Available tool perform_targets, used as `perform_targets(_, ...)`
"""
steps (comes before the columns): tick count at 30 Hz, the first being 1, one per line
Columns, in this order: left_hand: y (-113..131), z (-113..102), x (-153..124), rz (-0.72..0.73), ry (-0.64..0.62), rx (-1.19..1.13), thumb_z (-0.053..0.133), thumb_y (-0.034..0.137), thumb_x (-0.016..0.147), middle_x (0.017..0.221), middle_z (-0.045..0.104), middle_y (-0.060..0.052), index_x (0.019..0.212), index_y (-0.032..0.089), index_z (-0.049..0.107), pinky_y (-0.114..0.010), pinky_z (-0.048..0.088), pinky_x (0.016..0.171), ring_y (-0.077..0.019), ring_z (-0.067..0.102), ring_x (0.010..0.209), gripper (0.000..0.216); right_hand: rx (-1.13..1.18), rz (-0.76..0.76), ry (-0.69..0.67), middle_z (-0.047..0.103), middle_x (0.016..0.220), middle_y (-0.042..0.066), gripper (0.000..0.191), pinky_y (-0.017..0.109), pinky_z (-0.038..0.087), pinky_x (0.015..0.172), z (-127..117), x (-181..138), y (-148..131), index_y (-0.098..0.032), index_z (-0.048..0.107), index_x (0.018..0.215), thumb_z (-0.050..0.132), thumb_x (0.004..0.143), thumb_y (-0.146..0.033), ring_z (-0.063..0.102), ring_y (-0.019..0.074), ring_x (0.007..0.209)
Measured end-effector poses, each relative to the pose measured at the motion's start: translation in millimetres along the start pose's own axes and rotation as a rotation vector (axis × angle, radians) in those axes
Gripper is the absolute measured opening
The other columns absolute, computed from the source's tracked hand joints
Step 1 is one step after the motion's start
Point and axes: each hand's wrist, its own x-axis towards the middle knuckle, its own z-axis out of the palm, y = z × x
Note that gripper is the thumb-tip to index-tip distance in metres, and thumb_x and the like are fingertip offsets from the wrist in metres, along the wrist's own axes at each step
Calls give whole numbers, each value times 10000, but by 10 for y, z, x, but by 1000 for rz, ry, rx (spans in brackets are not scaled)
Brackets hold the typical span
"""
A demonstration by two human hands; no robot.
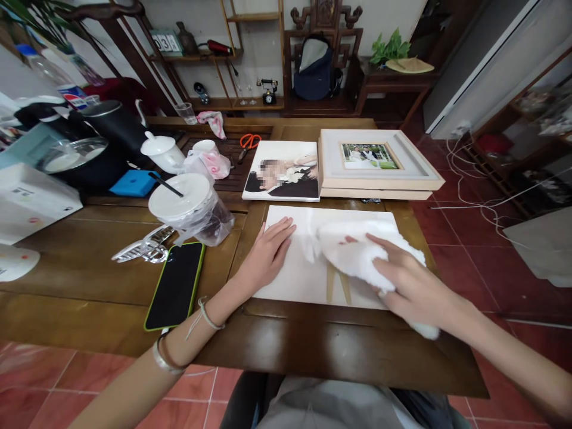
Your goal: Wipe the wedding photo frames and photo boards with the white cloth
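A white photo panel (295, 277) lies flat on the wooden table before me, with two tan strips of its picture showing below the cloth. My left hand (267, 253) rests on the panel's left edge, fingers stretched out and holding nothing. In my right hand (409, 283) is a white cloth (353, 247), bunched under the fingers and spread over the panel's right half. The cloth hides much of the picture, and one end hangs past the panel's near right corner. Just behind lies another photo panel (286, 155), beside a stack of framed pictures (330, 158).
Left of the panel are a phone (175, 286), a lidded drink cup (187, 199) in a plastic bag and a shiny silver item (145, 245). Orange-handled scissors (248, 143), a white teapot (163, 152) and a dark kettle (114, 128) stand farther back. Cables (473, 161) trail on the floor.
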Motion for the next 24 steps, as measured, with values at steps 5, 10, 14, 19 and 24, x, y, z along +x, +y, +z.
perform_targets(5, -17, 20, -4, 10, 24, -16, 382, 219, 983, 1428, 531, -101, 1293, 231, 568, -564, 249, 1168, -235, 438, 1375, 362, -184, -6, -41, 524, 1393, 218, 210, 569, 304, 1141, 160, 473, 272, -170, 589, 835, 521, 669, -61, 329, 354, 1404)
perform_targets(10, -12, 15, -8, 14, 29, -20, 387, 229, 982, 1430, 530, -95, 1301, 244, 565, -562, 259, 1163, -229, 433, 1379, 365, -275, -22, -96, 492, 1413, 245, 283, 626, 265, 1124, 248, 660, 283, -110, 653, 972, 540, 715, -81, 304, 379, 1411)
perform_targets(14, -5, 17, -9, -2, 29, -16, 387, 233, 981, 1427, 533, -96, 1284, 240, 577, -559, 254, 1166, -229, 433, 1379, 357, -267, -133, -135, 491, 1424, 218, 317, 662, 206, 1132, 284, 509, 93, -137, 702, 1021, 641, 710, -141, 295, 417, 1404)
perform_targets(19, -6, 19, -6, 1, 36, -17, 400, 230, 977, 1418, 541, -105, 1267, 220, 588, -546, 260, 1168, -232, 446, 1369, 346, -185, -296, -77, 507, 1415, 202, 122, 620, 252, 1143, 428, 114, -384, -174, 728, 847, 635, 770, -155, 335, 418, 1378)
perform_targets(24, -5, 11, -1, -3, 29, -12, 402, 239, 978, 1419, 540, -104, 1268, 223, 591, -554, 265, 1165, -245, 444, 1370, 346, 10, -356, -101, 484, 1438, 194, 75, 620, 267, 1137, 436, -193, -625, -194, 697, 809, 632, 772, -203, 311, 413, 1388)
